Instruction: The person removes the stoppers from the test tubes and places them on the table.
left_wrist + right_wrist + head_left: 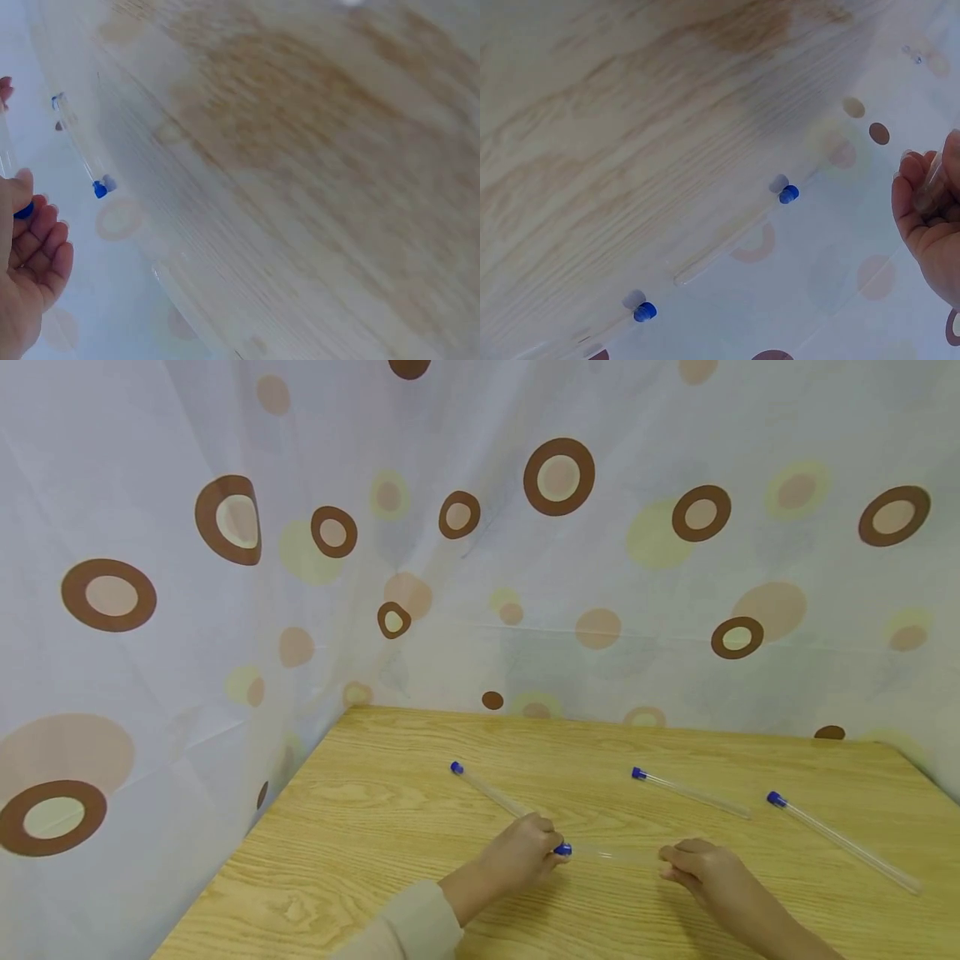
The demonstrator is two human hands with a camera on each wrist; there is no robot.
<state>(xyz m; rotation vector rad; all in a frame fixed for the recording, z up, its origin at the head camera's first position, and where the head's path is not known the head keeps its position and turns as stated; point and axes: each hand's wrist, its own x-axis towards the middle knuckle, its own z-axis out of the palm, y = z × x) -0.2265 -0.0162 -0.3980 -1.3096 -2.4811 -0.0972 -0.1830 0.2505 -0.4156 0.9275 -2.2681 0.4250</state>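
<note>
A clear test tube [618, 856] with a blue cap [564, 849] is held level just above the table, between the two hands. The left hand [520, 853] pinches it at the capped end; in the left wrist view, blue shows between thumb and fingers [46, 236]. At the other end, the right hand [705, 875] grips the rounded tip, and the right wrist view shows the clear tube end [928, 191] inside the curled fingers. Behind the left hand lies another capped tube [491, 792], its near end hidden by that hand.
Two more blue-capped tubes lie on the wood-grain table [360, 827]: one [693, 794] behind the right hand, another [847, 843] farther right. A pale curtain [465, 660] with brown and beige circles hangs along the table's back and left edges.
</note>
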